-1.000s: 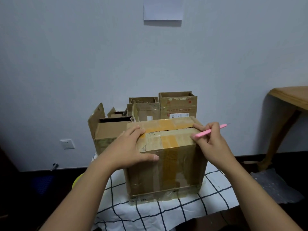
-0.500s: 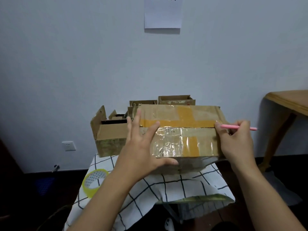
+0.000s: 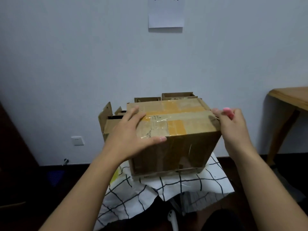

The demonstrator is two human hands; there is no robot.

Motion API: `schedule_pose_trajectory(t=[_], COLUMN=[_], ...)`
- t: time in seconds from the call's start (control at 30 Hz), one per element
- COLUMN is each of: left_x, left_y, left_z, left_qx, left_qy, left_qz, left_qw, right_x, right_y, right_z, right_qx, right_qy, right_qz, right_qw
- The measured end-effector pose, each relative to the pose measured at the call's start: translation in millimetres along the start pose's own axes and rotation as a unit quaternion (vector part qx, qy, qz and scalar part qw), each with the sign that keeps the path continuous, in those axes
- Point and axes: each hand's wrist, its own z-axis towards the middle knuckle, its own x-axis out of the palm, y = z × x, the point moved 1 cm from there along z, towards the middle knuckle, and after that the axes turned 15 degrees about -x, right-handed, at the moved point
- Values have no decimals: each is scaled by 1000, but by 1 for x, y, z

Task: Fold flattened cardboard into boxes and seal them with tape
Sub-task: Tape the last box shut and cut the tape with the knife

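A taped brown cardboard box [image 3: 176,140] stands on a white cloth with a black grid [image 3: 166,187]. Clear and yellow tape strips cross its top. My left hand [image 3: 131,132] lies spread over the box's top left corner, thumb along the front edge. My right hand [image 3: 233,124] is at the box's right top edge and grips a pink cutter [image 3: 227,110], whose end sticks out above my fingers. A small part of a yellow tape roll [image 3: 115,175] shows left of the box, behind my left forearm.
Several open cardboard boxes [image 3: 113,117] stand behind and left of the taped box, against the white wall. A wooden table [image 3: 291,99] is at the right. A white earphone [image 3: 172,217] lies low in the middle. A wall socket [image 3: 77,140] is at the left.
The box has turned from lying tilted and low to standing upright on the cloth. My right hand shifted so the pink cutter now points up rather than out to the right.
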Motion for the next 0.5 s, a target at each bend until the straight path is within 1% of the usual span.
schedule_pose_trajectory(t=[0.03,0.07,0.2,0.3,0.4,0.47,0.5], left_x=[0,0,3,-3,-13,-18,-19], left_y=[4,7,12,12,9,10,11], left_z=[1,2,6,9,15,21,24], left_qx=[-9,-16,-33,-29,-21,-25,-29], left_qy=[-1,-3,-4,-22,-47,-57,-62], left_qz=[-9,-15,-25,-34,-36,-43,-48], left_qw=[1000,1000,999,999,998,997,996], right_x=[2,4,16,18,20,22,21], right_y=[-3,-6,-8,0,3,0,-6], right_z=[-3,-6,-18,-14,-7,-7,-10], right_qx=[9,13,9,-25,-38,-49,-54], right_qy=[-11,-5,60,56,27,-36,-71], right_qz=[33,41,0,-3,39,77,67], right_qw=[999,999,998,998,998,995,994])
